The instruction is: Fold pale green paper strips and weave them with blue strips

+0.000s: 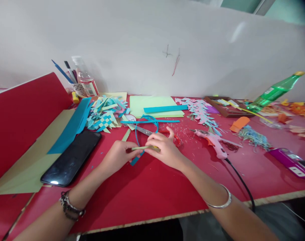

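Between my two hands a narrow pale yellow-green paper strip (142, 147) is pinched over the middle of the red table. My left hand (119, 154) grips its left end between thumb and fingers. The fingers of my right hand (165, 149) close on the strip's right part and cover some of it. A blue paper strip (135, 158) hangs or lies just below the strip, its upper part curling in a loop (157, 125). Behind my right hand, scissors (143, 131) with red handles lie partly hidden.
On the left lie a black phone (72, 157) and blue paper sheets (67, 130). A heap of woven paper pieces (104, 115) and green sheets (152, 102) are at the back. A pink glue gun (215, 142), a tilted green bottle (275, 92) and a purple power strip (290, 162) are on the right.
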### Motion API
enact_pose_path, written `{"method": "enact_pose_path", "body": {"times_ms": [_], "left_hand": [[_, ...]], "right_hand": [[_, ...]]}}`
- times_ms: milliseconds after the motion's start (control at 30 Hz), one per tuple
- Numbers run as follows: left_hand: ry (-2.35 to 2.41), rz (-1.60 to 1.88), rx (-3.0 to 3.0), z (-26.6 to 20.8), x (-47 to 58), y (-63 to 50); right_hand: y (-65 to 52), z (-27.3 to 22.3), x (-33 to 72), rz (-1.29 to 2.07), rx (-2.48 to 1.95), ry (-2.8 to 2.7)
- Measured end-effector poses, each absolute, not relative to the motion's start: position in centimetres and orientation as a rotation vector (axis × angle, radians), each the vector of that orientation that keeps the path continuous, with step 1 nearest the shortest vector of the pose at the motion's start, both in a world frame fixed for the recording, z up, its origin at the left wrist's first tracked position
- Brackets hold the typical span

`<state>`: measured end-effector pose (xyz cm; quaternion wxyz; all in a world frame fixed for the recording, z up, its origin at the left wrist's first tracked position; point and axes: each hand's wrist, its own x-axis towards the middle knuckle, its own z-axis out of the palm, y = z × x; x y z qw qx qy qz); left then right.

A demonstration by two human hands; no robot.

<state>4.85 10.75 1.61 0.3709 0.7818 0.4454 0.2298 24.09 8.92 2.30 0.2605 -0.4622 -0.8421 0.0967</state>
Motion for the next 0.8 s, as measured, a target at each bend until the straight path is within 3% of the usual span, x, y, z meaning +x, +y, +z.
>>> {"method": "enact_pose_path", "body": {"times_ms": [800], "left_hand": [[1.173,0.778,1.809,2.03,4.6,11.11]], "right_hand": [[9.73,1.92,25.04,0.456,-1.312,-2.147]]}}
